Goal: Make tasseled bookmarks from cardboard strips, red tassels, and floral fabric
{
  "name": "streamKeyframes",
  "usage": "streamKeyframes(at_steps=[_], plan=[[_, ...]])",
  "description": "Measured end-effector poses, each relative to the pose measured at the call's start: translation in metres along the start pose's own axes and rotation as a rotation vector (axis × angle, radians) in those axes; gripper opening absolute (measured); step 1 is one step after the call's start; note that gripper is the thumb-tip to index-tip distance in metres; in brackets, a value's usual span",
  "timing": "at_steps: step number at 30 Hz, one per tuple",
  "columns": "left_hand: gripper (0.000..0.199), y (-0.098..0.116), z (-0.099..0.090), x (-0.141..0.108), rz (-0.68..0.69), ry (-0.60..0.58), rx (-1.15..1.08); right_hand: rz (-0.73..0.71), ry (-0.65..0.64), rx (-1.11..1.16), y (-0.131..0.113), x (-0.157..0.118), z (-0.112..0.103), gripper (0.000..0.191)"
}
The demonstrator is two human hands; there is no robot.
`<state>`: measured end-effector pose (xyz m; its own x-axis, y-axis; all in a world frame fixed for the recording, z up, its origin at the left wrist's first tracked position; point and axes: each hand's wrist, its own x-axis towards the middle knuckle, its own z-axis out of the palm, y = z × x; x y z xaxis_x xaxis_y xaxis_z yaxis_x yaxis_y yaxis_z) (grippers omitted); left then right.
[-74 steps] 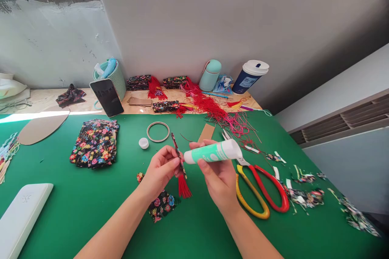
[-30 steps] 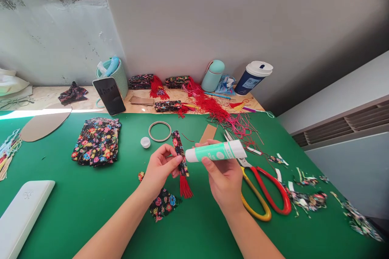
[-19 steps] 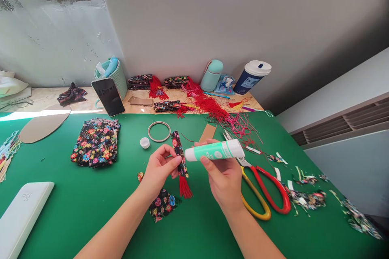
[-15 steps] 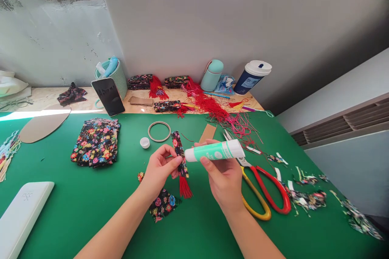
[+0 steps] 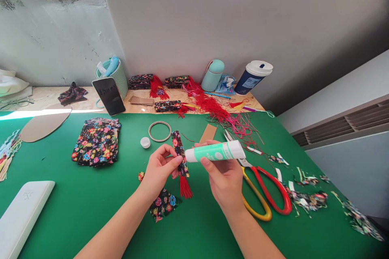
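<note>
Left hand (image 5: 164, 166): grip narrow, thumb and fingers pinching a floral strip (image 5: 177, 141) near its middle; strip aslant above the green surface (image 5: 91, 206), a red tassel (image 5: 184, 188) hanging from its lower end. Right hand (image 5: 226, 180): grip wrapped round a white-and-green tube (image 5: 214, 151), held near level, tip directed at the strip's right edge; whether the two touched could not be told. Step in hand, by judgement: application of glue, if such was the tube's content, to the strip. The next move appeared to call for a steady pinch and a light, controlled pass along the edge.

Below the left hand: floral scrap (image 5: 164, 205), one, partly hidden by the wrist. Beyond: white cap (image 5: 145, 142), one, apart from the tube; thin ring (image 5: 149, 131), one; brown card (image 5: 209, 132), one. Right: scissors (image 5: 244, 162), one pair, red and yellow handles. Left: floral cloth pile (image 5: 96, 141), one. At the back: floral bundles (image 5: 167, 106) with tassels; red cords (image 5: 209, 103), tangled; phone (image 5: 110, 97), tilted.
</note>
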<state>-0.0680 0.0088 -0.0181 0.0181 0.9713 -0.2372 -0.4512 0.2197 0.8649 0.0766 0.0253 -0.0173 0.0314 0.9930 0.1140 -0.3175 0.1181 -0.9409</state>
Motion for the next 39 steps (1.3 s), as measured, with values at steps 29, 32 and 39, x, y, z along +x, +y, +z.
streamKeyframes(at_steps=[29,32,39], plan=[[0.035,0.0029,0.002,-0.0001,0.034,0.12,0.096,-0.021,0.025,-0.003,0.0034,0.0007,0.0016,0.03],[0.035,0.0027,0.0014,0.0,0.037,0.115,0.107,-0.016,0.017,-0.013,0.0041,-0.0004,0.0001,0.031],[0.034,0.0035,0.0041,-0.0006,0.057,0.157,0.097,-0.046,0.001,-0.02,0.0015,-0.0023,0.0014,0.029]])
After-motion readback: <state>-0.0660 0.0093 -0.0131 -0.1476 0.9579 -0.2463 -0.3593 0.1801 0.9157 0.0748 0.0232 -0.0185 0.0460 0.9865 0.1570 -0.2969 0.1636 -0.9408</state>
